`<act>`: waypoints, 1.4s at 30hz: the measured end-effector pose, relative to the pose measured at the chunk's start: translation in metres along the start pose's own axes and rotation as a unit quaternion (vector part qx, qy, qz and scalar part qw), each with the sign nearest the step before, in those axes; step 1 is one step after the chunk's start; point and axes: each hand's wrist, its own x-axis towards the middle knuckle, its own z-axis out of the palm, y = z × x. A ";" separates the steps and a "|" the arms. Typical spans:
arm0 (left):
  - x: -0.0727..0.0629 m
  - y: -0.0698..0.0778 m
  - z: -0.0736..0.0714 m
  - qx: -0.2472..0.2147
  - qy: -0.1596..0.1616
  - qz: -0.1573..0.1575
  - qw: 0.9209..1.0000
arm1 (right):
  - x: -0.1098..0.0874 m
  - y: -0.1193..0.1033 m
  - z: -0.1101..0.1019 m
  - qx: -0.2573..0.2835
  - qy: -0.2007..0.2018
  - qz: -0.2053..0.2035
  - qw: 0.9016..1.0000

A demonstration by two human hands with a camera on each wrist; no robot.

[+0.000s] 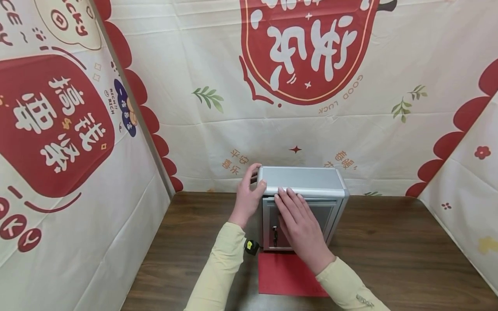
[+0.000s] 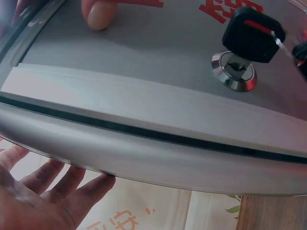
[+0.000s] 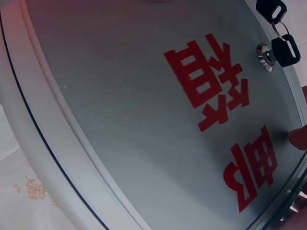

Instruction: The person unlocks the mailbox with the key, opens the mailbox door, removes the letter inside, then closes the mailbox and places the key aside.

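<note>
A grey metal mailbox (image 1: 299, 177) with silver edges stands on the table. Its front door (image 1: 323, 211) bears large red characters (image 3: 194, 74), and a thin dark gap runs along the door's edge. From the lock (image 2: 235, 72) sticks a key (image 2: 252, 36) with a black head; a second black-headed key (image 3: 272, 9) hangs from its ring. My left hand (image 1: 247, 194) holds the upper left side, thumb at the front edge, fingers against the side wall. My right hand (image 1: 303, 229) lies with extended fingers across the door, fingertips near the top edge.
A flat red sheet (image 1: 285, 274) lies in front of the mailbox on the brown wooden table (image 1: 400, 255). Beside the left sleeve is a small black item (image 1: 251, 247) with a yellow patch. Printed cloth (image 1: 186, 142) hangs behind and along both sides.
</note>
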 end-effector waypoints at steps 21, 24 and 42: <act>-0.001 0.003 0.001 0.004 0.000 -0.005 1.000 | -0.003 0.008 0.007 -0.022 0.042 -0.026 0.999; -0.001 0.003 0.001 0.002 0.000 -0.010 1.000 | -0.003 0.008 0.007 -0.020 0.041 -0.026 0.999; -0.004 0.003 0.000 -0.007 -0.002 -0.024 1.000 | -0.016 -0.003 -0.009 0.033 0.046 -0.019 0.998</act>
